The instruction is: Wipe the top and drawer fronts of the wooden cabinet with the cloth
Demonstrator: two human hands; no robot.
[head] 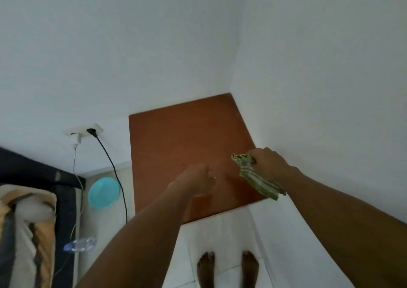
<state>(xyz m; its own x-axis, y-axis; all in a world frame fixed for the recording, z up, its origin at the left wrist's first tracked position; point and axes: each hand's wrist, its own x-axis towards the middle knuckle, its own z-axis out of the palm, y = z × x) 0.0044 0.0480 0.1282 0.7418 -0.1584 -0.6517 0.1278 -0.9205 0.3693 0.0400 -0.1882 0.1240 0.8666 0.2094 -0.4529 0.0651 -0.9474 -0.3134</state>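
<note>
The wooden cabinet's brown top [176, 138] fills the middle of the head view, pushed into the room's corner. I look straight down on it, so the drawer fronts are hidden. My right hand [267, 164] is over the top's right edge, shut on a green striped cloth [255, 177] that hangs down toward the front corner. My left hand [196, 178] hovers over the front middle of the top with its fingers curled and nothing in it.
White walls close in behind and right of the cabinet. A wall socket [84, 131] with a black cable [114, 171] and a white charger is at left. A turquoise bowl [103, 193], a plastic bottle [82, 243] and a bed [26, 232] lie lower left. My bare feet [228, 268] stand on white tiles.
</note>
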